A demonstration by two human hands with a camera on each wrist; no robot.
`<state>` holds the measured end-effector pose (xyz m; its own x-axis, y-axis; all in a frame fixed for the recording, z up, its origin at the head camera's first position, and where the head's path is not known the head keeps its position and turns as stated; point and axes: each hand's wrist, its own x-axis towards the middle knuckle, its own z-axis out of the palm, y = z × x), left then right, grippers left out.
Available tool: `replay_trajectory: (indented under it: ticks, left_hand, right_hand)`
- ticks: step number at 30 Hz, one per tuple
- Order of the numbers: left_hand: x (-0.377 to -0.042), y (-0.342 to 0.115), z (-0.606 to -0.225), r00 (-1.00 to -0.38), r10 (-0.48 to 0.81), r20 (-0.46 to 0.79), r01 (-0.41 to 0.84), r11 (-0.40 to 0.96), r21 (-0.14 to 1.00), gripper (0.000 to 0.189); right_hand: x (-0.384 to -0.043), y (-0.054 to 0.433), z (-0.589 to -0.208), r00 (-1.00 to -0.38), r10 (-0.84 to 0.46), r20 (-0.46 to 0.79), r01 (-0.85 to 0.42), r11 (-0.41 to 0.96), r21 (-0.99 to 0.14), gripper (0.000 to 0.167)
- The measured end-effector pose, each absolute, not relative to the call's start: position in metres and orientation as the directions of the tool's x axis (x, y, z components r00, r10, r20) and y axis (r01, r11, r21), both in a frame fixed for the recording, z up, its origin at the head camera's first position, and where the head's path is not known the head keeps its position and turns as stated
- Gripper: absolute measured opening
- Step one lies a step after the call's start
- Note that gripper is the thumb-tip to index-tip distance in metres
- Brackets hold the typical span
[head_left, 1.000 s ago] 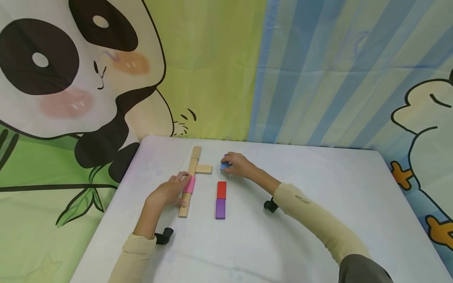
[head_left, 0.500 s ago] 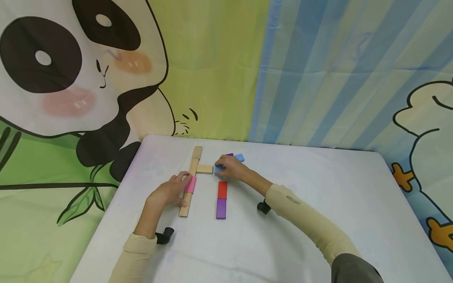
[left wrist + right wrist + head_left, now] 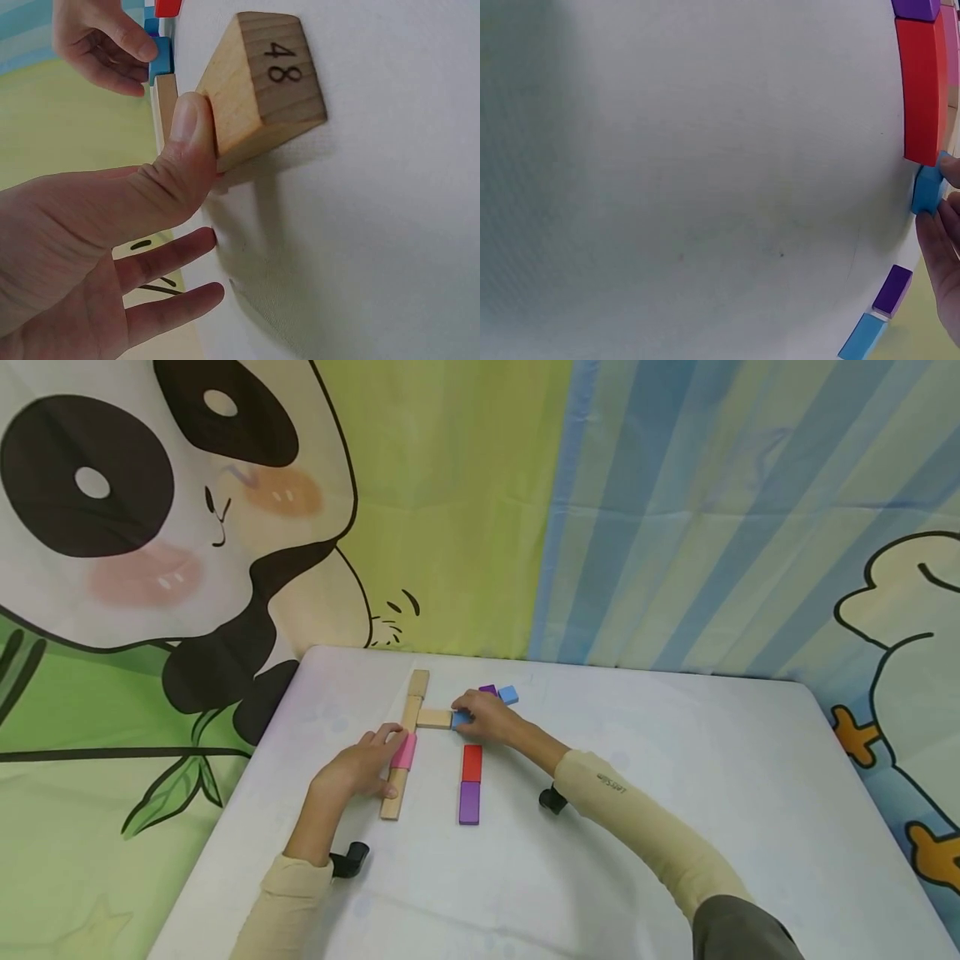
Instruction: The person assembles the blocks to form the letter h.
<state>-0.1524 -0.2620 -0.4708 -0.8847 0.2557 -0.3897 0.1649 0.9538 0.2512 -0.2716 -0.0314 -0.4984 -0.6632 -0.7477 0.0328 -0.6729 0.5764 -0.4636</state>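
In the head view, my left hand [image 3: 362, 766] rests along the left side of a row of wooden blocks. Its fingers touch near the pink block [image 3: 402, 752], and the thumb lies against the plain block marked 48 [image 3: 266, 82]. Two fingers extend loosely in the left wrist view; the index finger is mostly hidden. My right hand [image 3: 491, 714] pinches a blue block [image 3: 928, 189] between thumb and fingers. That block stands at the right end of a plain block [image 3: 433, 719] that sticks out sideways from the row.
A red block [image 3: 472, 763] and a purple block [image 3: 469, 803] lie end to end right of the row. Behind my right hand lie a dark purple block [image 3: 892, 291] and another blue block [image 3: 508, 694]. A printed curtain [image 3: 465, 510] hangs past the far table edge.
My right hand has carried the blue block left and nearer, to the end of the sideways plain block. The blocks behind it have come into view. The left hand stays in place.
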Motion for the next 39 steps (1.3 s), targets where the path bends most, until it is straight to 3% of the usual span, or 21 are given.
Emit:
replay_trajectory:
  ticks: [16, 27, 39]
  left_hand:
    - [-0.153, -0.261, -0.468, -0.885, 0.255, -0.391, 0.163, 0.954, 0.254, 0.096]
    - [-0.153, -0.261, -0.468, -0.886, 0.256, -0.387, 0.169, 0.955, 0.246, 0.096]
    - [-0.152, -0.26, -0.47, -0.887, 0.243, -0.394, 0.154, 0.957, 0.245, 0.097]
  right_hand:
    - [-0.272, -0.024, -0.491, -0.709, -0.704, 0.027, -0.64, 0.627, -0.444, 0.04]
    - [-0.297, 0.014, -0.486, -0.802, -0.598, -0.005, -0.546, 0.736, -0.399, 0.038]
    - [-0.307, 0.027, -0.492, -0.801, -0.599, 0.0, -0.555, 0.742, -0.377, 0.043]
